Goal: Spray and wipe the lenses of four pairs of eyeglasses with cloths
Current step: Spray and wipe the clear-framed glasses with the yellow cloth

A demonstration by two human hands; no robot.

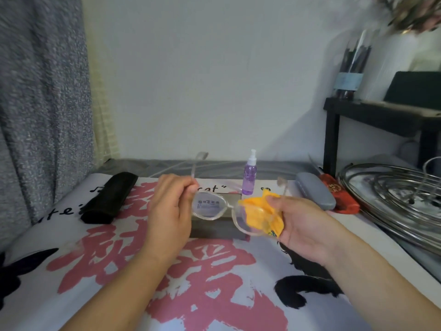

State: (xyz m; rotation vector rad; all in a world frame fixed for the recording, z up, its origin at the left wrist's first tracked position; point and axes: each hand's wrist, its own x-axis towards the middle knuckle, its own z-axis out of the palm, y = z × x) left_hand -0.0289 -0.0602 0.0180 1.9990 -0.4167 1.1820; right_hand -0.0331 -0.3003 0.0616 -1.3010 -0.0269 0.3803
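Nearest the camera, two bare forearms reach forward over a white table cover point(372, 232) printed with large pink brush characters and black shapes. The left hand point(167, 211) has its fingers curled, pinching the eyeglasses point(210, 206) at the left hinge, where the temple arm rises. The right hand point(307, 225) grips a yellow cloth point(260, 215) bunched round the right lens — thumb on top, fingers beneath.

The eyeglasses are held above the table, between the hands, front facing the person. The frame is clear, colourless plastic with large rounded lenses; the left lens carries a small printed label with blue lettering, too blurred to read. Both temple arms are unfolded and point away from the person. The right lens is largely covered by the cloth.

Directly behind and below the glasses lies a grey rectangular box point(214, 226). Further back stands a spray bottle point(249, 177) — purple liquid, white nozzle, upright. A black case point(107, 199) lies to the left; a grey case point(315, 191) and a red pouch point(341, 197) lie to the right, touching each other. At far right sits a metal wire rack point(393, 197), with a dark shelf point(381, 115) beyond.
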